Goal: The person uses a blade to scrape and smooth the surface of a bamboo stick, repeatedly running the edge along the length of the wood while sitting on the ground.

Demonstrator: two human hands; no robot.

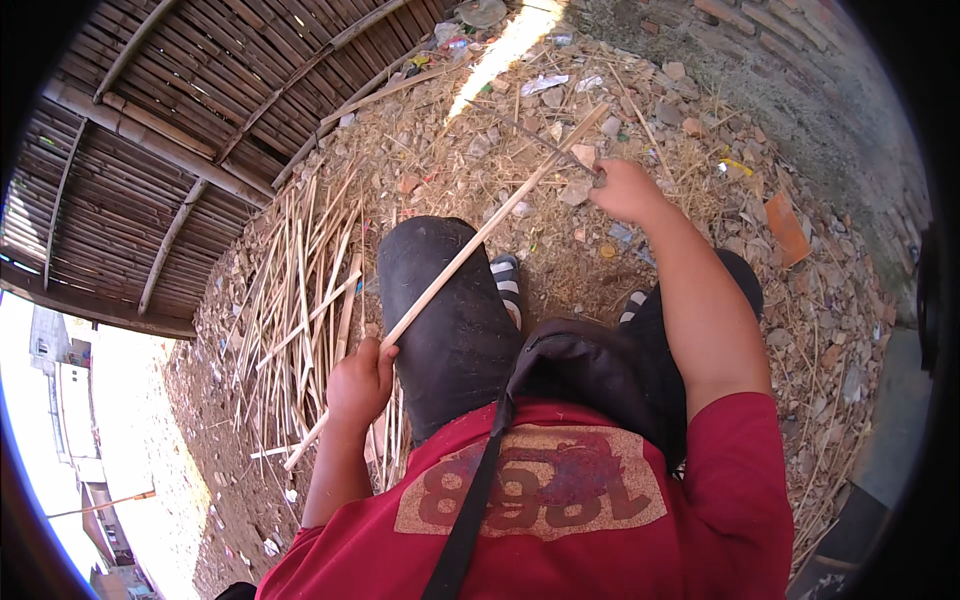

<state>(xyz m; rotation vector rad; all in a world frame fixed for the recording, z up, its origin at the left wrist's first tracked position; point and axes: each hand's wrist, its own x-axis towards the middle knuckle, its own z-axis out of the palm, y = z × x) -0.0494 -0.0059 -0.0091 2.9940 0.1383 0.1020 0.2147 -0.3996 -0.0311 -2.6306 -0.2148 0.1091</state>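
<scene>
My left hand (pixel 362 385) is closed around a long pale bamboo strip (pixel 470 247) near its lower end. The strip slants up and away to the right, passing over my left knee, with its lower end sticking out below the hand. Farther out, my right hand (pixel 628 190) grips a thin, dark knife (pixel 545 143), its handle hidden in the fingers. The narrow blade points to the far left and crosses the strip near its far end; whether it touches the strip I cannot tell.
A heap of bamboo strips (pixel 300 310) lies on the ground at my left. Stones, dry straw and litter cover the ground (pixel 450 160) ahead. A slatted bamboo structure (pixel 190 130) stands far left, and a brick wall (pixel 800 70) far right. A broken orange tile (pixel 787 230) lies at right.
</scene>
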